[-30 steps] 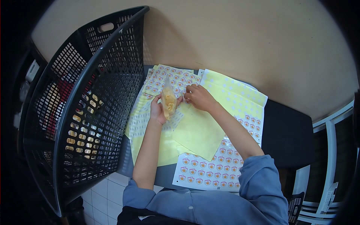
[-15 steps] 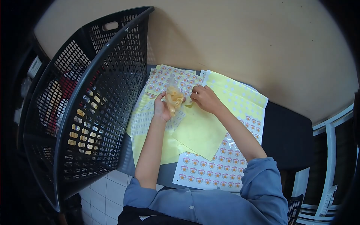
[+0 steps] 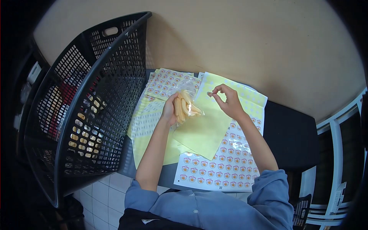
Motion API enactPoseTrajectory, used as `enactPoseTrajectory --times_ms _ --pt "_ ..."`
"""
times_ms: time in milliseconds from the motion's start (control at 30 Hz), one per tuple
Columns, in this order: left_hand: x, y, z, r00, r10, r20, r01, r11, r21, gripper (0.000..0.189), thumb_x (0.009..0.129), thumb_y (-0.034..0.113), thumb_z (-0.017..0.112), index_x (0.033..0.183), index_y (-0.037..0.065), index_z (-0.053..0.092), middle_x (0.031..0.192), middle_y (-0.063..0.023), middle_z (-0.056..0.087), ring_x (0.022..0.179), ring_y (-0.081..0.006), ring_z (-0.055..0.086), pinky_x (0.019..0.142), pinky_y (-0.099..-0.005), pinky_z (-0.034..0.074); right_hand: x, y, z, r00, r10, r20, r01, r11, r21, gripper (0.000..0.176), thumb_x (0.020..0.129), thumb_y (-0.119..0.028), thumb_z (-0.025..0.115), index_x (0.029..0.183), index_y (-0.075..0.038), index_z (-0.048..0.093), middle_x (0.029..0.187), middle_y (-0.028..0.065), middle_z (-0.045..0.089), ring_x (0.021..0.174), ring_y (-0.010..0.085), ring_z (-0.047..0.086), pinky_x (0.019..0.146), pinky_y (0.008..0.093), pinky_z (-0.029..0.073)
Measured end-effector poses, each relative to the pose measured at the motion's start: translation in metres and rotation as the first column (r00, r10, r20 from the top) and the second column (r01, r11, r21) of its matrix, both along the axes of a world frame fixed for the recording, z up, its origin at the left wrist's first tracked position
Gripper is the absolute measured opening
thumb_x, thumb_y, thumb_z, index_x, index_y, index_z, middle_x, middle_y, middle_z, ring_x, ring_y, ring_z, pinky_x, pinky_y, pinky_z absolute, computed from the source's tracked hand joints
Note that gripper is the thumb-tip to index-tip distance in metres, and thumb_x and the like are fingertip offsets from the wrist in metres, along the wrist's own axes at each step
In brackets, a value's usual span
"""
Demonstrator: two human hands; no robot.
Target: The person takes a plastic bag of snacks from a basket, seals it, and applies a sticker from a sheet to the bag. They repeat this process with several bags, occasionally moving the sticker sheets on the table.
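Observation:
My left hand is wrapped round a clear plastic bag filled with pale yellow, stick-like pieces. The bag is tilted above the sheets, its clear top pointing away from me. To the right of it, my right hand pinches a small round sticker between thumb and finger, apart from the bag. Beneath both hands lies a yellow backing sheet, partly covering a white sticker sheet printed with rows of small pink and orange labels.
A tall black perforated basket with things inside stands at the left. More printed sticker sheets lie at the back of the grey table. A black surface adjoins at the right, and a beige wall rises behind.
My right hand has lifted away from the sheets and moved right with a sticker in its fingertips. My left hand has turned the bag, showing more of its contents.

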State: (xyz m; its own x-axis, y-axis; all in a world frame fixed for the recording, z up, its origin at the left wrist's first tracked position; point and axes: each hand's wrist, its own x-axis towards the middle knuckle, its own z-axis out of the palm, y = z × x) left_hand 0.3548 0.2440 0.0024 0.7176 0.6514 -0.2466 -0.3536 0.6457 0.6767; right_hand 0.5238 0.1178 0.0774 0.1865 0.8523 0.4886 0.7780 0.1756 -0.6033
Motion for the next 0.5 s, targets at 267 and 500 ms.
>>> enactPoseTrajectory --times_ms 267,500 --pt "-0.021 -0.05 0.042 0.965 -0.027 -0.262 0.134 0.907 0.399 0.034 0.085 0.029 0.045 0.103 0.001 0.038 0.094 -0.0092 0.047 0.085 -0.014 0.051 0.072 -0.0264 0.045 -0.044 -0.034 0.061 0.893 0.387 0.229 -0.347 0.917 -0.196 0.008 0.076 -0.003 0.049 0.084 -0.004 0.051 0.078 0.0083 0.055 0.082 0.0228 0.052 0.078 0.0336 0.036" --pt "-0.059 -0.09 0.054 0.963 -0.184 -0.197 0.234 0.933 0.273 0.027 0.086 0.021 0.034 0.107 0.005 0.032 0.1 -0.0105 0.045 0.093 -0.0169 0.051 0.079 -0.0311 0.045 -0.078 -0.037 0.067 0.749 0.607 0.265 -0.453 0.762 -0.464 0.018 0.078 -0.005 0.048 0.095 -0.007 0.052 0.076 0.0055 0.056 0.082 0.019 0.052 0.086 0.0356 0.031"
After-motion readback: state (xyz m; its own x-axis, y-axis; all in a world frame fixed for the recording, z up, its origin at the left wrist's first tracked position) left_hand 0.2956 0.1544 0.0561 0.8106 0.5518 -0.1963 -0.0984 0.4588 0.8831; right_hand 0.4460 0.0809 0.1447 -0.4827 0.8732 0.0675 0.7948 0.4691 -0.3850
